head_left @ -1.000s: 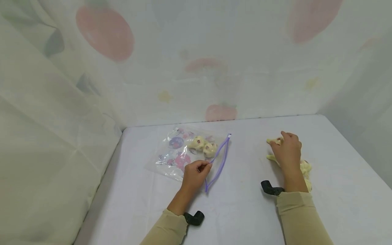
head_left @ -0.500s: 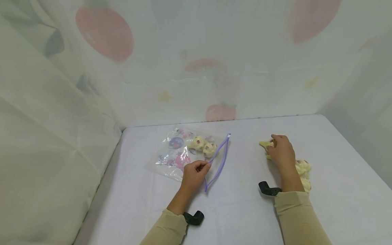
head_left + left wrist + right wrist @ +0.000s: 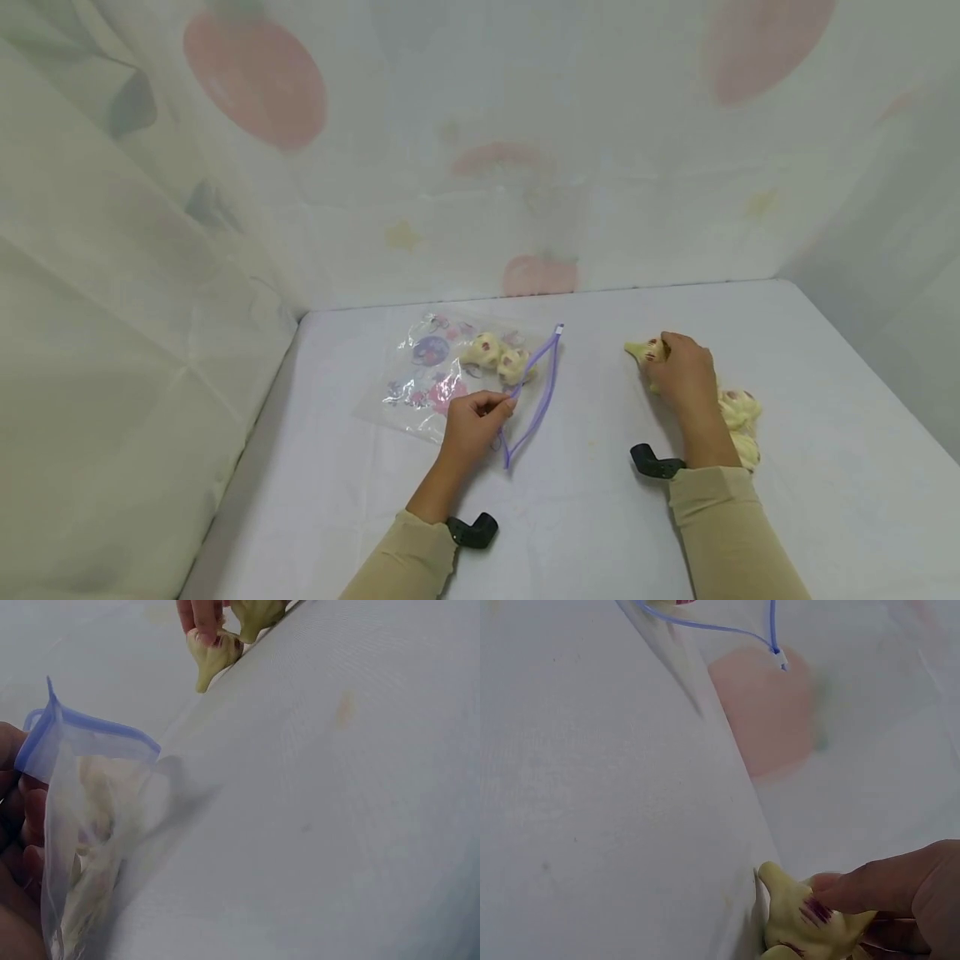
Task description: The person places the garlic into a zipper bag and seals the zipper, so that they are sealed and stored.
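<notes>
Closest in, tan sleeves (image 3: 738,525) reach over the white table (image 3: 570,525); the left hand (image 3: 468,429) pinches the purple zip rim (image 3: 555,360) of a clear, printed plastic bag (image 3: 408,404), its mouth parted. Pale-yellow, garlic-shaped bulbs (image 3: 739,408) lie by the right wrist. Farther up, the right hand (image 3: 688,375) grips a purple-streaked, pale-yellow garlic bulb (image 3: 649,350) between thumb and fingers, similar bulbs (image 3: 486,351) sit inside the bag, and behind hangs a pale, fruit-printed cloth (image 3: 645,225).

White cloth-covered table (image 3: 577,525) across the lower frame. Behind it, a pale fabric backdrop (image 3: 637,208) bears faded red rounded prints (image 3: 255,79) and small yellow star prints (image 3: 403,236). Left edge: a creased cream fabric curtain (image 3: 112,333). Lighting is soft and diffuse.
</notes>
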